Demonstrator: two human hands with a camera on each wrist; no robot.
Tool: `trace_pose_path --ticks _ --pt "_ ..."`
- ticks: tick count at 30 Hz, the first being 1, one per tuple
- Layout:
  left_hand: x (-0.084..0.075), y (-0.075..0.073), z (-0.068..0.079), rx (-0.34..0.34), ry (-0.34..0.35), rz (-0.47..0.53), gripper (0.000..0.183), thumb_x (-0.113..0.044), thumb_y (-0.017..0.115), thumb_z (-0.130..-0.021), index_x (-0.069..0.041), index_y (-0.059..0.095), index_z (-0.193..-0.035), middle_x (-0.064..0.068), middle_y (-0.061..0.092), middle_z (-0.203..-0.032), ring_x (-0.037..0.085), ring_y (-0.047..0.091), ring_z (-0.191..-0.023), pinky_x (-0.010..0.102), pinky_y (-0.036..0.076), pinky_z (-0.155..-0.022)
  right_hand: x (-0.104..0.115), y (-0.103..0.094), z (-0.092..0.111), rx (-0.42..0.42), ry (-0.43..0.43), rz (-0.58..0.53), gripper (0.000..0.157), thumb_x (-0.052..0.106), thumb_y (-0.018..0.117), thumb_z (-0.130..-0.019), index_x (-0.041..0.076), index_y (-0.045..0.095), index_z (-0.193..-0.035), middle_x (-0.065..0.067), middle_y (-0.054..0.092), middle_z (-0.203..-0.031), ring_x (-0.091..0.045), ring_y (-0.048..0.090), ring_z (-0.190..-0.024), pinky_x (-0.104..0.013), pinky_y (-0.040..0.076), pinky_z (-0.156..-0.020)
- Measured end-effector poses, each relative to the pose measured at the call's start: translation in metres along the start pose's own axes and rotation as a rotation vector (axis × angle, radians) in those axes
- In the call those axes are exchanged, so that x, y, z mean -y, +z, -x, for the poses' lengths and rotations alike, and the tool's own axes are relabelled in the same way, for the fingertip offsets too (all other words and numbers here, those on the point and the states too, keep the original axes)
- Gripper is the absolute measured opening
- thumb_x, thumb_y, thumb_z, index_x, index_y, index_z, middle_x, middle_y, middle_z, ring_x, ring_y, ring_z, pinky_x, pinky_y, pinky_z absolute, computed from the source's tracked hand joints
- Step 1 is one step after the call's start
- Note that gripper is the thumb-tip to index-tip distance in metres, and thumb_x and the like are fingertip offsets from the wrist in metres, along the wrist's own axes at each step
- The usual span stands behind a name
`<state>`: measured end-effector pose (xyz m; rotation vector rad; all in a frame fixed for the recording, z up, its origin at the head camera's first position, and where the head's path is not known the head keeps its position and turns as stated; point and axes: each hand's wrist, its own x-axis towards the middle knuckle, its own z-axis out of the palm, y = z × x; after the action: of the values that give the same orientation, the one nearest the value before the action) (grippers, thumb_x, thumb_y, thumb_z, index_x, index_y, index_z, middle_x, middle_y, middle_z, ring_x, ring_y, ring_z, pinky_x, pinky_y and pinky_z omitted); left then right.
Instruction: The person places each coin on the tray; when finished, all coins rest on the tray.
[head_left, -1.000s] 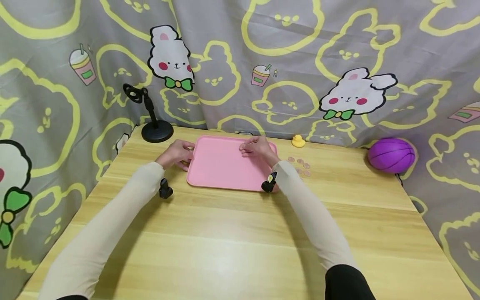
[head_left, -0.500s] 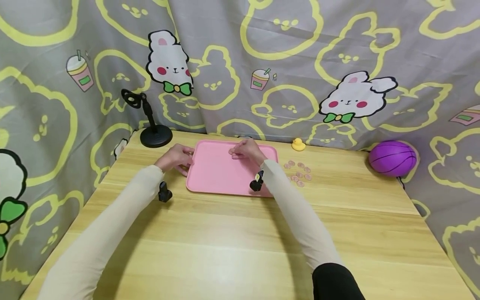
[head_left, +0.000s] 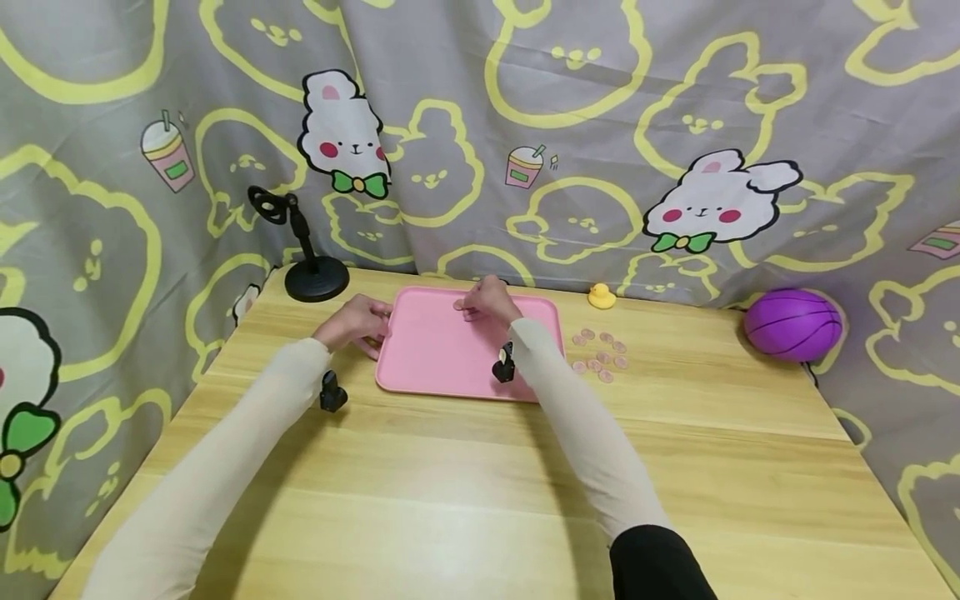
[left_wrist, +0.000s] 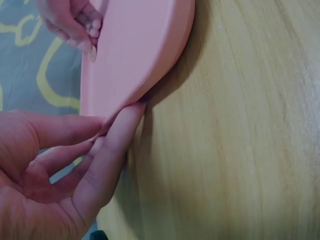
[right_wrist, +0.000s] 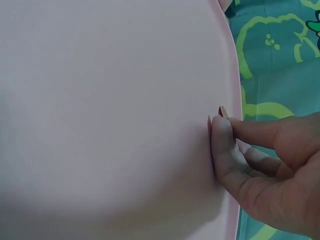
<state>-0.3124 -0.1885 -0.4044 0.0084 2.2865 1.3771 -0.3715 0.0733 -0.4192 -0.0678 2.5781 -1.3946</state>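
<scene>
A pink tray (head_left: 427, 350) with rounded corners lies on the wooden table. My left hand (head_left: 354, 323) pinches its left rim, thumb on top and fingers beneath, as the left wrist view shows at the tray edge (left_wrist: 145, 75). Over the far part of the tray, my right hand (head_left: 489, 302) pinches a small copper-coloured coin (right_wrist: 223, 112) between thumb and index finger. The right wrist view puts those fingertips close over the tray surface, near its far rim. Several similar coins (head_left: 604, 357) lie flat on the table just right of the tray.
A yellow rubber duck (head_left: 602, 296) sits behind the coins. At the back left stands a black stand (head_left: 317, 279) with a round base. A purple basketball (head_left: 792, 325) rests at the back right corner. Patterned grey curtain (head_left: 465, 75) hangs along the table's back and sides.
My right hand has moved left over the tray with the coin, and its arm now uncovers more of the coins on the table. The left hand stays at the tray's rim.
</scene>
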Motion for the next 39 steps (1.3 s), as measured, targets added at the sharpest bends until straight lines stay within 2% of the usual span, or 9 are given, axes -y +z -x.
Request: trace_pose_path --ticks 7,13,18,22,24,28,32,35,39 --pt "-0.007 0.004 0.000 -0.023 0.010 0.015 0.064 0.007 0.056 -0.091 0.007 0.044 -0.154 0.021 0.069 -0.103 0.023 0.068 -0.081 0.039 0.066 -0.067 0.004 -0.009 -0.002 0.067 0.066 -0.087 0.011 -0.002 0.069 -0.095 -0.004 0.063 -0.086 -0.018 0.077 -0.081 -0.017 0.073 -0.063 -0.032 0.064 -0.079" --pt "-0.008 0.008 0.001 -0.041 0.008 -0.013 0.064 0.009 0.054 -0.091 0.006 0.045 -0.154 0.017 0.067 -0.097 0.021 0.066 -0.078 0.038 0.066 -0.065 0.001 -0.009 -0.004 0.065 0.038 -0.032 0.020 -0.001 0.073 -0.093 -0.001 0.061 -0.077 -0.010 0.072 -0.067 -0.012 0.069 -0.056 -0.028 0.063 -0.073" --pt "0.000 0.008 0.003 -0.007 -0.009 0.007 0.066 0.007 0.055 -0.093 0.006 0.039 -0.157 0.022 0.070 -0.105 0.021 0.067 -0.082 0.038 0.066 -0.068 -0.005 0.001 -0.005 0.048 0.037 0.014 0.029 0.001 0.075 -0.093 0.003 0.059 -0.069 -0.004 0.067 -0.060 -0.009 0.066 -0.050 -0.027 0.063 -0.067" --pt "0.003 0.007 0.006 -0.005 -0.003 0.013 0.065 0.004 0.057 -0.095 0.007 0.039 -0.157 0.026 0.072 -0.110 0.020 0.069 -0.084 0.037 0.066 -0.068 -0.003 0.008 -0.006 0.007 0.031 0.104 0.026 0.003 0.076 -0.092 0.003 0.063 -0.069 -0.002 0.064 -0.057 -0.007 0.062 -0.047 -0.025 0.059 -0.064" --pt "0.004 0.005 0.007 -0.007 -0.004 0.012 0.065 0.005 0.058 -0.094 0.007 0.039 -0.157 0.024 0.072 -0.107 0.019 0.069 -0.082 0.037 0.066 -0.067 -0.002 0.011 -0.006 -0.002 0.045 0.114 0.023 0.004 0.078 -0.091 0.001 0.067 -0.071 -0.002 0.065 -0.057 -0.008 0.063 -0.047 -0.024 0.058 -0.064" --pt "0.006 0.001 0.009 0.002 -0.009 0.012 0.066 0.006 0.058 -0.094 0.007 0.039 -0.157 0.017 0.071 -0.093 0.019 0.068 -0.079 0.038 0.066 -0.068 -0.001 0.010 -0.001 0.053 0.036 -0.010 0.017 0.004 0.075 -0.094 -0.011 0.072 -0.086 -0.017 0.075 -0.075 -0.017 0.071 -0.059 -0.030 0.064 -0.069" --pt "0.007 0.001 0.006 0.019 -0.007 0.015 0.066 0.005 0.058 -0.095 0.005 0.038 -0.158 0.016 0.071 -0.095 0.018 0.068 -0.081 0.039 0.066 -0.071 -0.002 -0.013 0.008 0.138 0.009 -0.114 0.018 0.002 0.066 -0.100 -0.015 0.068 -0.097 -0.031 0.075 -0.099 -0.032 0.077 -0.078 -0.040 0.066 -0.079" --pt "0.006 0.001 0.004 0.023 0.005 0.020 0.065 0.003 0.059 -0.097 0.004 0.038 -0.158 0.019 0.072 -0.101 0.017 0.069 -0.083 0.038 0.066 -0.071 -0.005 -0.042 0.014 0.147 -0.011 -0.068 0.016 0.000 0.063 -0.101 -0.016 0.067 -0.104 -0.034 0.073 -0.104 -0.038 0.076 -0.089 -0.045 0.064 -0.085" --pt "0.006 -0.001 0.003 0.016 0.023 0.020 0.064 0.004 0.058 -0.097 0.005 0.037 -0.158 0.017 0.073 -0.098 0.016 0.070 -0.081 0.037 0.066 -0.069 -0.015 -0.080 0.027 0.096 -0.056 0.038 0.020 -0.001 0.060 -0.101 -0.015 0.067 -0.115 -0.033 0.071 -0.111 -0.042 0.073 -0.100 -0.050 0.061 -0.093"
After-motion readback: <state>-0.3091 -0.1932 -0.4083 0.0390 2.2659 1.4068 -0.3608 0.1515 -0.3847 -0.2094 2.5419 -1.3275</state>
